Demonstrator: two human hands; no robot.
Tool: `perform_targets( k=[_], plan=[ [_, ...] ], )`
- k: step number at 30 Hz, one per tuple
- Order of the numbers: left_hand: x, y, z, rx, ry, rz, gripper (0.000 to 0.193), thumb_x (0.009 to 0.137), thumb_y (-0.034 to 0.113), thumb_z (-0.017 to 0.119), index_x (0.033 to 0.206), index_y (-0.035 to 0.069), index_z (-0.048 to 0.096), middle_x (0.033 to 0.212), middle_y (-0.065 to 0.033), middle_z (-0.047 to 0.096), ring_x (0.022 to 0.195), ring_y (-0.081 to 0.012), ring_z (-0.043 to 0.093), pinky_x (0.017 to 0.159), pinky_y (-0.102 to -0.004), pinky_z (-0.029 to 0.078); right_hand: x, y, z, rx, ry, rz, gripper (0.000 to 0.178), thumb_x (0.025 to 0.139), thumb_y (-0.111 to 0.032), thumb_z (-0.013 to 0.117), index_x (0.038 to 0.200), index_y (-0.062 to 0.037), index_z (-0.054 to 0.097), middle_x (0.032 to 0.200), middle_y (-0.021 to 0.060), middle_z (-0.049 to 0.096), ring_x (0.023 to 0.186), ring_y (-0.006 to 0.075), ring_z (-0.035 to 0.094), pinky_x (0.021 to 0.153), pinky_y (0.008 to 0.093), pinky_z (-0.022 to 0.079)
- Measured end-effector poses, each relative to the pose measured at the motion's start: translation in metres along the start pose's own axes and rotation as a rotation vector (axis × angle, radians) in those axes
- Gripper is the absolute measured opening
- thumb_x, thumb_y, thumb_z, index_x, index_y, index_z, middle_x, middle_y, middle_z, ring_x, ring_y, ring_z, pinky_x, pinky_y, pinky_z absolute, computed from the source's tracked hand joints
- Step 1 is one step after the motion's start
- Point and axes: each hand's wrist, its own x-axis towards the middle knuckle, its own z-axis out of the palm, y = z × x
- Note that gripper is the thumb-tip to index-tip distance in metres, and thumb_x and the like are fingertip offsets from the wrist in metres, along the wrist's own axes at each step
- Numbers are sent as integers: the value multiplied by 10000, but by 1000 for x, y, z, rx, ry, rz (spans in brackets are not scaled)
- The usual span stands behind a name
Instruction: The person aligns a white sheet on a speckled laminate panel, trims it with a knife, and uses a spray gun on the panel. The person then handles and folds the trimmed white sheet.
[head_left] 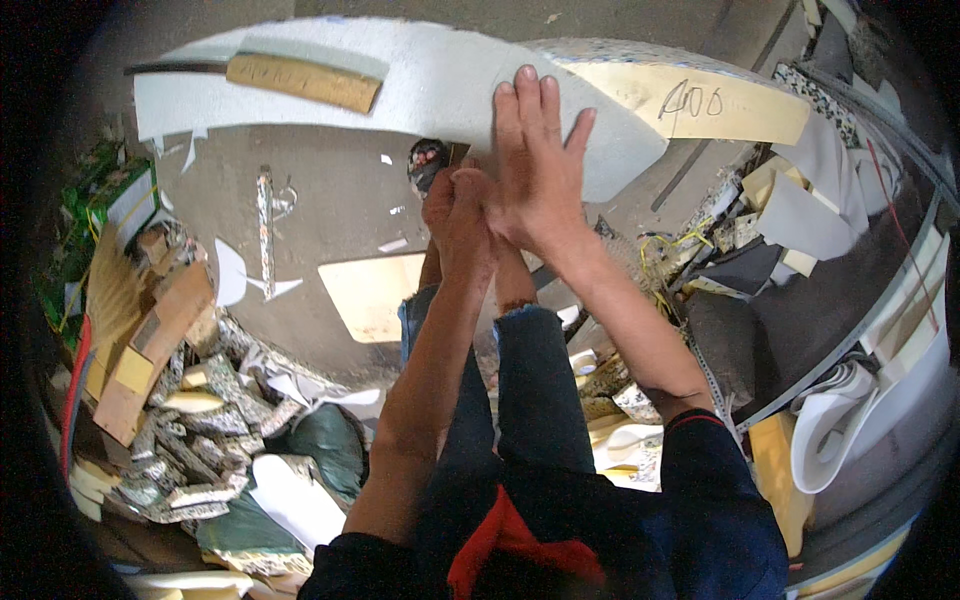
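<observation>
A long pale grey-white sheet (400, 80), curved by the lens, spans the upper part of the view. My right hand (540, 165) lies on it, palm down, fingers stretched out. Just left of that hand, my left hand (458, 208) is closed in a fist at the sheet's near edge. A short dark strip (457, 154) shows above the fist; whether the hand grips it I cannot make out. Beside it is a dark patterned rounded thing (427, 165). A yellow-brown block (303, 82) with a dark strip at its left end rests on the sheet.
A cream sheet with handwriting (720, 98) lies at the right end. Speckled foam offcuts (205, 425) pile up at lower left, near a straw broom (118, 275) and a wooden plank (155, 350). A cream board (372, 295) lies on the floor. More scraps (805, 215) and rolled white sheeting (840, 420) are at right.
</observation>
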Motion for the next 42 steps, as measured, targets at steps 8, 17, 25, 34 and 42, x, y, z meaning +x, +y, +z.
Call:
perform_targets(
  k=[8, 17, 25, 34, 42],
  plan=[
    [11, 2, -18, -67, -4, -93, 187, 1034, 202, 548, 929, 76, 639, 816, 35, 617, 713, -29, 568, 566, -208, 464, 12, -10, 10, -64, 71, 106, 949, 842, -632, 610, 1454, 51, 368, 1565, 280, 243, 1457, 473, 200, 1042, 786, 118],
    [13, 11, -20, -12, 10, -215, 268, 1019, 249, 574, 1110, -2, 592, 954, -29, 629, 814, -124, 649, 663, -279, 585, 19, -14, 11, -136, 114, 134, 904, 875, -649, 549, 1463, 18, 387, 1558, 284, 260, 1442, 504, 210, 1012, 814, 125],
    [14, 20, -23, -6, -56, -238, 171, 958, 232, 661, 1026, 76, 647, 875, 2, 621, 760, -101, 596, 620, -250, 492, 23, -23, 3, -56, 152, 122, 844, 865, -583, 612, 1411, 40, 449, 1542, 325, 257, 1423, 540, 219, 1011, 808, 151],
    [10, 51, -64, 502, 8, -157, 293, 952, 273, 676, 1097, 30, 598, 971, -77, 684, 811, -148, 654, 701, -300, 557, 90, -165, 13, 172, 300, 114, 671, 807, -320, 737, 1332, 43, 532, 1408, 338, 416, 1315, 474, 399, 1041, 730, 219],
    [11, 63, -104, 522, -64, -178, 290, 941, 289, 696, 1072, 57, 581, 980, -72, 670, 836, -143, 629, 746, -313, 535, 121, -158, 47, 167, 176, 94, 455, 781, -146, 678, 1198, 24, 612, 1076, 206, 581, 1034, 349, 532, 940, 670, 327]
  ],
)
